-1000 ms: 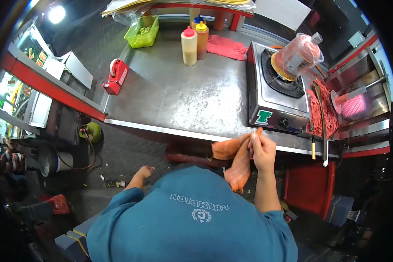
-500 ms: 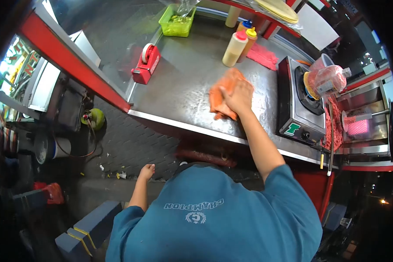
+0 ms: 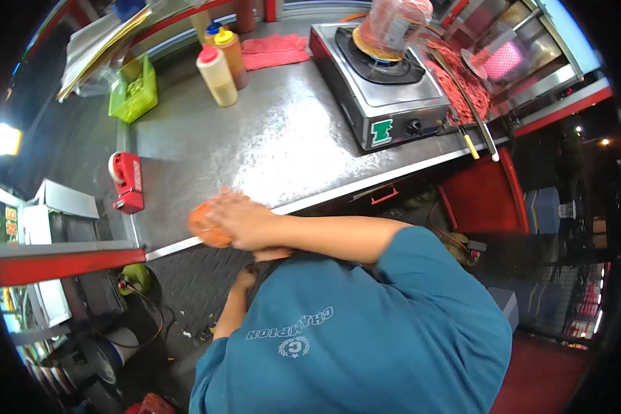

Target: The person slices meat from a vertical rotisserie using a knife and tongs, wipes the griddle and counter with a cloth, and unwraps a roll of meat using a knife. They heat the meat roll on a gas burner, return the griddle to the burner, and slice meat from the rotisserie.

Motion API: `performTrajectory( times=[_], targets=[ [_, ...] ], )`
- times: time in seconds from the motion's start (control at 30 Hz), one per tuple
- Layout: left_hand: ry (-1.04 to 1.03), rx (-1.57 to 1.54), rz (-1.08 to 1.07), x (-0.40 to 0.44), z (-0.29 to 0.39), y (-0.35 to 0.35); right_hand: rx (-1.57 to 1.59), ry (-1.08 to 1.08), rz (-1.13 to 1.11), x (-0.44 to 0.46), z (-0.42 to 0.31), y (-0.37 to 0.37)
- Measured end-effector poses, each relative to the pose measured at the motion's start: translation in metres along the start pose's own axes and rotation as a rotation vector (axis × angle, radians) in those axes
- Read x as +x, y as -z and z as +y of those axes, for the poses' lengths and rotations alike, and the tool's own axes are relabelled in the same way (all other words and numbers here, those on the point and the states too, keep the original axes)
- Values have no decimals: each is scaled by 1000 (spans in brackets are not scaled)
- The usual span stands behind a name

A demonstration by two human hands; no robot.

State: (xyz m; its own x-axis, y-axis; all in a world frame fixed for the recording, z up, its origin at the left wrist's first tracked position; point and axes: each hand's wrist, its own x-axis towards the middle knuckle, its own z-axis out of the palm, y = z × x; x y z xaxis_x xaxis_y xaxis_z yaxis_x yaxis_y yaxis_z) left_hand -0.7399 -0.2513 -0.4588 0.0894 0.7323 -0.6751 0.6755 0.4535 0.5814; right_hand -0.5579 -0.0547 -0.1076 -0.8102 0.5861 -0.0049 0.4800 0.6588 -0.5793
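My right hand (image 3: pixel 245 221) presses on a bunched orange cloth (image 3: pixel 210 226) at the front edge of the metal counter (image 3: pixel 179 176), toward its left end. Part of the cloth hangs below the hand, over the edge. Low beside my body, my left hand (image 3: pixel 246 277) is below the counter's edge in shadow, and its fingers are hard to make out. A red tape dispenser (image 3: pixel 127 182) stands on the counter to the left of the cloth.
Two sauce bottles (image 3: pixel 217 77) stand behind, with a pink cloth (image 3: pixel 276 52) and a green basket (image 3: pixel 133 93) nearby. A gas stove (image 3: pixel 379 93) holds a plastic-wrapped container (image 3: pixel 395 29). Red shredded food (image 3: pixel 464 90) and long-handled tools (image 3: pixel 466 103) lie to the right.
My right hand first brought the orange cloth up onto the middle of the counter, then moved it left to the front edge. The view has turned, and my left hand remains low.
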Motion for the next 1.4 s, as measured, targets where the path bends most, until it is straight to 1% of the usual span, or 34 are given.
performTrajectory(
  times=[0.03, 0.1, 0.13, 0.17, 0.2, 0.23, 0.3, 0.33, 0.4, 0.43, 0.47, 0.5, 0.53, 0.57, 0.6, 0.63, 0.67, 0.73, 0.77, 0.8, 0.83, 0.9, 1.0, 1.03, 1.07, 1.13, 1.17, 1.2, 1.3, 1.33, 1.37, 1.4],
  targets=[
    [42, -1, -61, 3, 10, 0, 34, -14, 88, -38, 16, 27],
    [86, -43, -141, 37, -24, -12, -66, -148, 130, -112, 51, 81],
    [114, -58, -177, 46, -33, -10, -194, -405, 190, -155, 59, 97],
    [109, 19, -172, 47, -26, -2, -183, -598, 295, -195, 66, 116],
    [105, 97, -165, 41, -11, 12, -315, -689, 342, -232, 80, 132],
    [100, 180, -162, 35, 2, 24, -441, -841, 444, -271, 89, 135],
    [79, 430, -241, 35, 25, 36, -396, -848, 741, -355, 139, 118],
    [54, 558, -279, 44, 41, 37, -236, -955, 903, -375, 147, 106],
    [87, 446, -307, 73, 33, 24, 96, -1132, 1240, -416, 151, 90],
    [23, 469, -313, 79, 53, 22, 15, -1035, 1348, -409, 144, 84],
    [-36, 491, -315, 77, 76, 20, 2, -964, 1379, -403, 143, 71],
    [-86, 511, -317, 75, 95, 15, 4, -879, 1343, -403, 161, 44],
    [-59, 472, -324, 82, 109, 7, -393, -817, 1092, -397, 170, 31],
    [-28, 428, -326, 92, 122, -4, -384, -804, 974, -380, 165, 30],
    [6, 380, -327, 96, 135, -16, -309, -782, 854, -369, 166, 31],
    [-21, 411, -323, 91, 165, -22, -167, -946, 514, -358, 173, 25],
    [-44, 442, -318, 83, 197, -27, -177, -905, 504, -359, 178, 16],
    [-122, 364, -324, 58, 268, -35, -197, -812, 489, -364, 189, 12],
    [-217, 350, -271, 51, 296, -41, -208, -761, 483, -368, 193, 18],
    [-307, 268, -233, 30, 337, -43, -216, -712, 475, -371, 197, 25],
    [-216, -15, -267, -2, 391, -42, -112, -720, 417, -372, 199, 30],
    [-244, -157, -282, -25, 439, -50, 86, -733, 290, -374, 206, 40],
    [-809, 202, -13, -45, 487, -68, 65, -655, 139, -363, 227, 48],
    [-659, 185, -130, -52, 501, -72, 53, -628, 90, -356, 234, 51],
    [-650, 263, -120, -48, 501, -80, 113, -618, -73, -348, 248, 59],
    [-593, 427, -99, -47, 506, -92, 234, -703, -193, -341, 255, 70],
    [-572, 459, -94, -46, 509, -96, 296, -752, -251, -338, 257, 75],
    [-552, 492, -91, -46, 512, -98, 194, -625, -143, -348, 253, 74],
    [-503, 528, -84, -28, 515, -104, 205, -510, 375, -382, 231, 64],
    [-505, 517, -98, -21, 520, -102, 305, -499, 431, -390, 221, 69],
    [-508, 506, -114, -17, 521, -101, 221, -449, 442, -395, 219, 62],
    [-595, 494, -122, -1, 511, -104, 138, -403, 454, -398, 218, 53]
  ],
)
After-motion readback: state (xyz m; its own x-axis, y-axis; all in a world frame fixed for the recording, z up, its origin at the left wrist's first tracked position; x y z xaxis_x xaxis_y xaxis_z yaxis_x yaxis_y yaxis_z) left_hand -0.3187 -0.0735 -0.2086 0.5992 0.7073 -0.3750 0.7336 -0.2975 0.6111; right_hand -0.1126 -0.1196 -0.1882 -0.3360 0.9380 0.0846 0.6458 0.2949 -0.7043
